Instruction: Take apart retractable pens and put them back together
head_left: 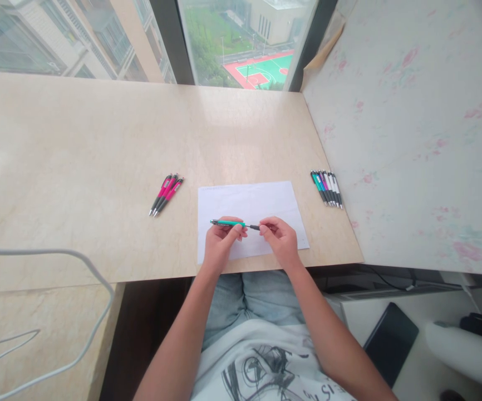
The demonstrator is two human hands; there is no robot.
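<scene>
Over the white paper (pixel 245 200), my left hand (pixel 221 240) is closed around the green barrel of a ballpoint pen (pixel 226 223). The pen lies sideways, its clip end to the left. My right hand (pixel 280 236) pinches the pen's black grip section (pixel 255 227). Between barrel and grip runs a thin dark refill, so the two parts stand a little apart. Left of the paper lie several pink pens (pixel 166 195) with black grips, side by side. To the right is a row of green, purple and white pens (pixel 326 189).
The pale desk (pixel 99 167) reaches back to a window. A floral-papered wall (pixel 412 139) bounds its right side. A light grey cable (pixel 86 259) loops over the left front. Below right, a dark flat device (pixel 391 345) lies on a white surface.
</scene>
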